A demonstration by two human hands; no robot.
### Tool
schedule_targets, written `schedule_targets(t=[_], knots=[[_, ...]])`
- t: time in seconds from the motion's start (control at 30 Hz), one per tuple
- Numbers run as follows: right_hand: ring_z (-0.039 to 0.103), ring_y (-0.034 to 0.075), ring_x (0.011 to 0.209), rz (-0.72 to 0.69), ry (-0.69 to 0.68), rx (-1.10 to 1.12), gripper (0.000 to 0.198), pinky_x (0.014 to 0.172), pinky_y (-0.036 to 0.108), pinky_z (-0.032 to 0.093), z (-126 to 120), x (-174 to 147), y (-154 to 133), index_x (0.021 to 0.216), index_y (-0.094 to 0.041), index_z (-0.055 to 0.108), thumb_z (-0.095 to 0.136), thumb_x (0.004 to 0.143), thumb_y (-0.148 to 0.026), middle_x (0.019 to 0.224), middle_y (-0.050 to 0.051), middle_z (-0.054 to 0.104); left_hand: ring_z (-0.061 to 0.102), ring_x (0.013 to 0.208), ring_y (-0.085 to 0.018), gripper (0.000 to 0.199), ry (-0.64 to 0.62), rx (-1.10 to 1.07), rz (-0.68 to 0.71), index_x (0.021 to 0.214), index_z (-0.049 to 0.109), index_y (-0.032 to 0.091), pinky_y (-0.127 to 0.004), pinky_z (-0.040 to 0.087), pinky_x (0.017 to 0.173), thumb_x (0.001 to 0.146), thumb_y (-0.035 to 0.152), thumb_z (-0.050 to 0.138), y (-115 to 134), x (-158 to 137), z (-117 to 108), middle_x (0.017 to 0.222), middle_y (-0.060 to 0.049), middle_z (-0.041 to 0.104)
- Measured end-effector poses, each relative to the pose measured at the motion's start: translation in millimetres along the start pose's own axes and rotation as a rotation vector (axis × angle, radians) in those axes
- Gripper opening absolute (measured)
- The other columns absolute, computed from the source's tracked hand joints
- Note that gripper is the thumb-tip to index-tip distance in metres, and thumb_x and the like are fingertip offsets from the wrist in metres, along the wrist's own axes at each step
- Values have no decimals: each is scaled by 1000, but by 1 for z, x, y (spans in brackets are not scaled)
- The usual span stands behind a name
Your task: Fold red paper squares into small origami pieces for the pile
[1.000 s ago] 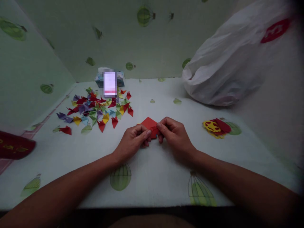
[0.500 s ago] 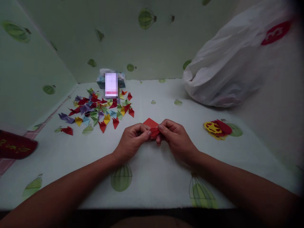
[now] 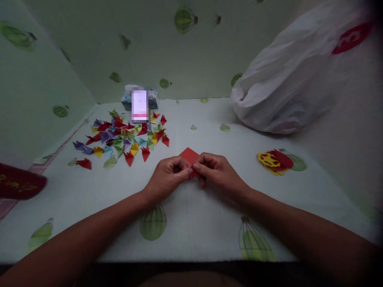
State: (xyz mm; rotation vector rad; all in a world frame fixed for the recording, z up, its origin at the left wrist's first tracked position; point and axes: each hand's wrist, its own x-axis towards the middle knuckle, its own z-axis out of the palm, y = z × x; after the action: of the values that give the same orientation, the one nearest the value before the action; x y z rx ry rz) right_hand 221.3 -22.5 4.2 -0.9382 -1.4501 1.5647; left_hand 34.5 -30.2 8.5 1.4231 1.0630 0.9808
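Note:
A small piece of red origami paper [image 3: 189,154] is held between both hands above the middle of the table. Its far corner points away from me, while the near part is hidden by fingers. My left hand [image 3: 170,172] pinches the paper's near left side between thumb and forefinger. From the other side my right hand [image 3: 218,169] grips it, thumb pressed on the near edge. The two thumbs almost touch. Beyond my left hand lies a pile of small folded paper pieces [image 3: 119,137] in red, yellow, green, blue and purple.
Behind the pile stand a tissue box [image 3: 127,101] and a lit phone screen [image 3: 140,105], blurred out. A white plastic bag [image 3: 278,95] fills the back right. Yellow and red paper cutouts [image 3: 271,160] lie at right. A dark red object with gold writing [image 3: 22,182] is at the left edge.
My right thumb has moved left and closer to my left thumb along the paper's near edge. More of the paper's far part now shows as a flat diamond.

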Motion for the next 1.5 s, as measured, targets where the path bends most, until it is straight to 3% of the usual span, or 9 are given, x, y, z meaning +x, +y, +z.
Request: schedule_targets(t=[0.13,0.23,0.37,0.47,0.63,1.13,1.27,1.37,1.5], knots=[[53,8,48,8,1,101,33,47,23,43,2,0,2,73,-17,59,75,86,-44,67,0,67,62,65,-11,28,-53,-167,-34,69,59,16,-25,50,66,81,32,78,-2,1,-1,66,0,67],[52,8,47,-1,72,133,33,46,22,42,1,0,4,73,-18,58,75,86,-43,63,-2,64,67,68,-12,23,-55,-281,-34,86,61,17,-26,55,70,82,32,79,-5,3,0,72,0,69],[52,8,45,-22,153,171,33,48,22,42,3,0,6,72,-19,56,75,86,-43,56,-5,61,72,86,-15,38,-38,-329,38,106,59,20,-29,59,82,76,20,82,-10,2,4,91,-1,72],[54,8,48,-15,160,186,32,51,23,44,8,-2,6,74,-19,56,74,88,-42,57,-5,62,71,88,-15,33,-2,-277,93,102,59,19,-29,59,83,76,17,80,-10,0,7,91,-1,70],[56,9,51,8,140,197,30,53,24,46,14,-5,5,76,-19,56,73,89,-41,61,-4,63,70,79,-13,21,24,-235,34,92,62,17,-27,60,76,78,21,78,-7,-2,7,85,0,68],[59,11,54,-41,84,12,24,58,27,47,9,-6,-1,76,-19,59,69,90,-36,62,-2,66,67,70,-12,24,62,-230,-27,90,64,16,-25,55,67,74,23,81,-5,0,6,76,1,69],[60,11,56,-42,57,3,25,59,28,49,8,-5,-1,78,-19,59,67,92,-39,70,0,70,63,63,-12,19,27,-187,-45,80,64,15,-25,51,65,80,29,77,-4,0,4,68,-1,70],[60,11,55,-39,61,16,26,59,28,50,5,-3,2,79,-19,59,68,91,-42,73,1,70,65,65,-13,22,47,-190,-58,82,65,15,-27,52,68,81,34,77,-4,1,2,70,-2,72],[54,10,50,-42,89,-70,26,55,27,44,3,-2,3,77,-20,58,66,91,-40,62,-2,64,63,65,-13,25,33,-144,-60,84,65,16,-27,50,67,82,38,77,-4,1,1,71,-1,71]])
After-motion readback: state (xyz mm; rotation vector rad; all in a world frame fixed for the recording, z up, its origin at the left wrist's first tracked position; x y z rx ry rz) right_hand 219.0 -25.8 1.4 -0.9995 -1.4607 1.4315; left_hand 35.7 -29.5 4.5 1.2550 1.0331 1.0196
